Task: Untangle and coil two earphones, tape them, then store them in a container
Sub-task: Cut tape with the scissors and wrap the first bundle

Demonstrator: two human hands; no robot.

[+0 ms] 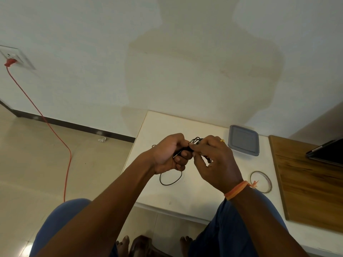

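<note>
Above the white table point(178, 197) my left hand point(169, 154) grips a black earphone cable point(195, 140) bunched into loops between both hands. My right hand point(213, 160) pinches the same bundle with thumb and fingers, a ring on one finger. A loose loop of black cable point(169, 180) hangs below my left hand onto the table. A grey lidded container point(243, 140) sits at the table's back right. A roll of clear tape point(260, 181) lies to the right of my right wrist. I cannot tell one earphone from the other.
A wooden board point(311, 182) lies along the right, with a dark tablet-like device point(326, 151) on it. A red cord point(55, 134) runs from a wall socket point(13, 56) down across the floor on the left. My knees and feet are below the table edge.
</note>
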